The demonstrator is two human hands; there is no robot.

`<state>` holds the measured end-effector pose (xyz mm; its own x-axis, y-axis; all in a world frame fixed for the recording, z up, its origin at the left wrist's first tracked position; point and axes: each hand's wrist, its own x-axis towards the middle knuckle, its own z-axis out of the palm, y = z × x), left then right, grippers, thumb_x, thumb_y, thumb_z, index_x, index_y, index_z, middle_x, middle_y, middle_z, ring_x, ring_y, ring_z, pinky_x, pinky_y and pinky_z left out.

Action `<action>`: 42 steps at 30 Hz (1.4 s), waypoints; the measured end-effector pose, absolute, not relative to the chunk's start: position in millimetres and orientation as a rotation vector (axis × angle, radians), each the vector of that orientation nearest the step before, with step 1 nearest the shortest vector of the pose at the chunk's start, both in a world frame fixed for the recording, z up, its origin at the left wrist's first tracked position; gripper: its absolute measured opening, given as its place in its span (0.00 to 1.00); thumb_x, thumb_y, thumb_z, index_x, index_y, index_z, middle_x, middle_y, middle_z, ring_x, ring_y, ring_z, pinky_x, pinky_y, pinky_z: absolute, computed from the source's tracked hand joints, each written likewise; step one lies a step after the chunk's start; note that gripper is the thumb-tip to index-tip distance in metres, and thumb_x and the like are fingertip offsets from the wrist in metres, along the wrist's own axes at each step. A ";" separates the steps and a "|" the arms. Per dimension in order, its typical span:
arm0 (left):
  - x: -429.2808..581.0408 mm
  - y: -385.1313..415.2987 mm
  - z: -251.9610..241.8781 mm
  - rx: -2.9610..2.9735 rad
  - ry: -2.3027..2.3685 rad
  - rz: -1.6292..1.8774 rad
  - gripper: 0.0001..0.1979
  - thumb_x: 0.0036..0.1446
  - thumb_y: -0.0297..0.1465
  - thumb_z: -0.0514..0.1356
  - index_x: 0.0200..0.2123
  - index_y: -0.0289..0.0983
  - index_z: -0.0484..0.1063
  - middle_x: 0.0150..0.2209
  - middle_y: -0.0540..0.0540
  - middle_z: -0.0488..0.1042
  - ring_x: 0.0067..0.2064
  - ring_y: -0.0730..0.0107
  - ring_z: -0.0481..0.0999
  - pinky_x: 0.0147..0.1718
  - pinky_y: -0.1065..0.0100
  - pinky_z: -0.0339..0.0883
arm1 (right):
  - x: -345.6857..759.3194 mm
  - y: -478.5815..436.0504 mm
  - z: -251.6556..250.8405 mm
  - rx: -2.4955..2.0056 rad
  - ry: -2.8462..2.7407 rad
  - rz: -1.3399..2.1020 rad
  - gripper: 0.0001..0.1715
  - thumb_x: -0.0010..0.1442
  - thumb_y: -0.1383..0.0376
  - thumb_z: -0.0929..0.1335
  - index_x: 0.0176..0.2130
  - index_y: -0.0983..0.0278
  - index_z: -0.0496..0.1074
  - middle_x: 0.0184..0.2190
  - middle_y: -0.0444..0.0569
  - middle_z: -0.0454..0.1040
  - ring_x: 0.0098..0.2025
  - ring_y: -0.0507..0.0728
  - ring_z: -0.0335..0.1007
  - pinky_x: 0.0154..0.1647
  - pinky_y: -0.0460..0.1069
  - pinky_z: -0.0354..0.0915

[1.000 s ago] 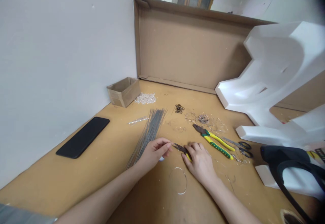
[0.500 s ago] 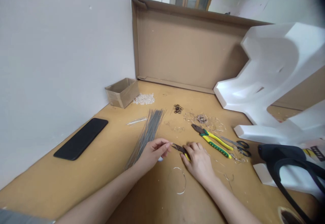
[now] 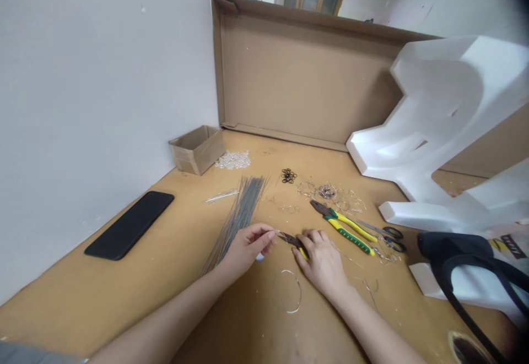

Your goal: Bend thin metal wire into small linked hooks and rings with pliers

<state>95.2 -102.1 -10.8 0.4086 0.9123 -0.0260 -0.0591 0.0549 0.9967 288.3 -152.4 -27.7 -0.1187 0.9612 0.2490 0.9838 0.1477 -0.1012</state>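
Observation:
Between the thumb and fingers of my left hand [image 3: 253,244] a thin wire [image 3: 281,234] is pinched, its end at the jaw tips of the small pliers. My right hand [image 3: 323,260] is wrapped round these needle-nose pliers [image 3: 292,239], whose dark jaws point left and whose yellow handle is mostly covered. A curved piece of wire [image 3: 300,293] lies on the table just below, between my wrists. Behind my left hand is a bundle of straight grey wires [image 3: 243,204]. A small pale blue-white thing shows under my left fingers; I cannot make it out.
Larger yellow-green pliers [image 3: 349,237] and scissors [image 3: 392,232] lie right of my hands. Black rings [image 3: 288,175], wire scraps [image 3: 351,201] and clear beads [image 3: 233,159] are farther back, near a small cardboard box [image 3: 197,149]. A black phone-like slab [image 3: 130,225] lies left; white foam [image 3: 438,105] stands right.
The view has shifted very slightly. Both hands keep nearly the same pose, with the wire still at the pliers' tips.

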 end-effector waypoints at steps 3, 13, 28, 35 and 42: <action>95.2 -102.1 -10.8 1.304 0.875 0.894 0.13 0.50 0.40 0.58 0.28 0.34 0.69 0.20 0.52 0.68 0.22 0.78 0.65 0.23 0.74 0.60 | 287.9 -153.0 -27.4 -1.888 -2.171 -0.145 0.16 0.58 0.59 0.62 0.45 0.60 0.69 0.40 0.52 0.69 0.44 0.59 0.61 0.42 0.51 0.59; 94.2 -100.9 -16.4 1.317 0.852 0.891 0.12 0.52 0.39 0.57 0.29 0.34 0.69 0.22 0.52 0.69 0.23 0.78 0.66 0.23 0.74 0.60 | 287.9 -152.5 -27.0 -1.887 -2.174 -0.137 0.16 0.59 0.59 0.62 0.44 0.60 0.69 0.41 0.52 0.69 0.44 0.59 0.61 0.42 0.51 0.59; 94.7 -100.7 -16.8 1.323 0.858 0.891 0.13 0.52 0.40 0.57 0.30 0.34 0.69 0.23 0.51 0.70 0.23 0.78 0.66 0.23 0.74 0.60 | 287.5 -153.1 -26.0 -1.884 -2.175 -0.127 0.16 0.59 0.59 0.62 0.45 0.60 0.69 0.40 0.52 0.69 0.43 0.59 0.61 0.41 0.51 0.60; 94.4 -101.2 -16.3 1.318 0.862 0.895 0.13 0.51 0.40 0.58 0.28 0.34 0.69 0.21 0.51 0.69 0.23 0.78 0.66 0.24 0.74 0.61 | 287.6 -153.1 -26.6 -1.883 -2.180 -0.157 0.16 0.58 0.59 0.62 0.45 0.60 0.69 0.41 0.52 0.69 0.44 0.59 0.61 0.41 0.51 0.60; 94.5 -101.3 -14.8 1.329 0.864 0.896 0.13 0.51 0.40 0.57 0.28 0.34 0.69 0.21 0.51 0.69 0.23 0.78 0.66 0.23 0.75 0.60 | 287.5 -153.4 -26.4 -1.897 -2.181 -0.150 0.16 0.58 0.58 0.62 0.45 0.59 0.69 0.41 0.52 0.69 0.44 0.59 0.61 0.41 0.51 0.60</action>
<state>94.5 -101.3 -14.8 0.4168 0.9089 -0.0121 -0.0445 0.0337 0.9984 287.5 -153.4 -26.4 -0.1235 0.9600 0.2513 0.9854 0.1486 -0.0835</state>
